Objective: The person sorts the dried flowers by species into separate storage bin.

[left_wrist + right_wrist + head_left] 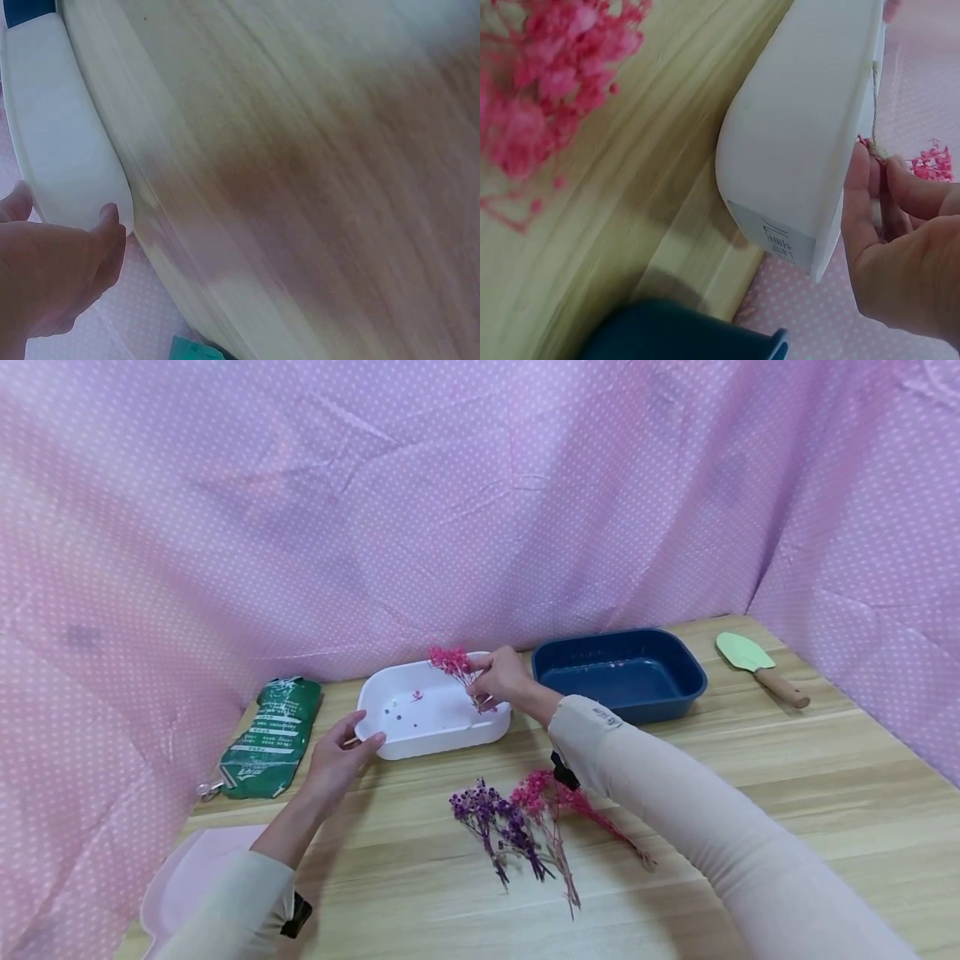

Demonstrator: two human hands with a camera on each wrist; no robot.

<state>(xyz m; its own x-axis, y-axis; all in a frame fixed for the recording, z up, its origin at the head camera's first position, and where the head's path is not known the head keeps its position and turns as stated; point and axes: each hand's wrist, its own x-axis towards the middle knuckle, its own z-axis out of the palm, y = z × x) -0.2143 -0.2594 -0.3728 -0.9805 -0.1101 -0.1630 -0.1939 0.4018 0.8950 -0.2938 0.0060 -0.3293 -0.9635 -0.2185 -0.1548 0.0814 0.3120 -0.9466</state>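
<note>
My right hand (504, 677) pinches the thin stems of a pink dried-flower sprig (450, 662) over the right part of a white oblong planter (431, 745). The flower head leans left over the far rim, and the stem ends point down into the planter. In the right wrist view, thumb and fingers meet on the stems beside the rim. My left hand (341, 760) holds the planter's left end, thumb on the near side and fingers round the far side. Small holes and a pink flower bit (417, 696) show on the planter's floor.
Purple dried sprigs (487, 810) and pink sprigs (538, 793) lie on the near table. A navy trough (660, 706) stands right of the planter, with a green trowel (744, 652) beyond. At left are a green bag (273, 735) and a pale pink sheet (198, 868). Pink cloth hangs behind.
</note>
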